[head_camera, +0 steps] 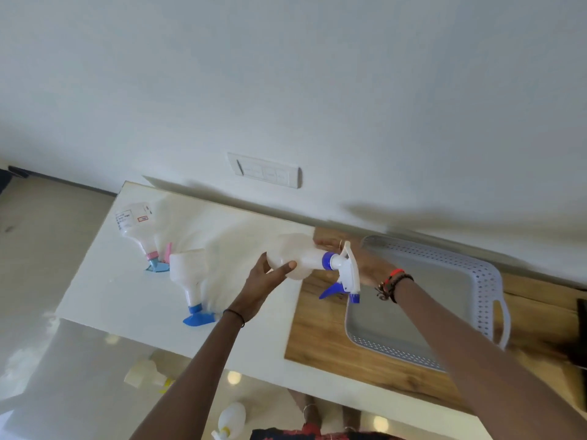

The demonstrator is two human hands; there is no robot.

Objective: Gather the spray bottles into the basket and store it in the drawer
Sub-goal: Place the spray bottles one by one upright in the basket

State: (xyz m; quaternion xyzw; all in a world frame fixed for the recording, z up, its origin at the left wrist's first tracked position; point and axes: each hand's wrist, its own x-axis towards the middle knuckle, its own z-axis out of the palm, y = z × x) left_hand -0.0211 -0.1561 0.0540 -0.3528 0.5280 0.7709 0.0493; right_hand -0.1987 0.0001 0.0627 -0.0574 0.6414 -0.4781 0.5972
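Note:
A white spray bottle with a dark blue trigger [305,260] is held sideways above the counter, nozzle end toward the basket. My left hand [263,287] grips its body and my right hand [359,263] wraps its neck from behind. The pale perforated basket [489,287] sits on the wooden part of the counter at the right, with nothing in it. A second white bottle with a blue trigger [189,274] lies on the white counter to the left. Behind it lies a labelled bottle with a pink collar [136,225].
The white counter [127,309] meets the wooden section [317,331] under my hands. Against the wall hangs a switch plate [266,171]. Two more spray bottles lie on the glossy floor below, one with a yellow trigger [232,419] and another [144,374].

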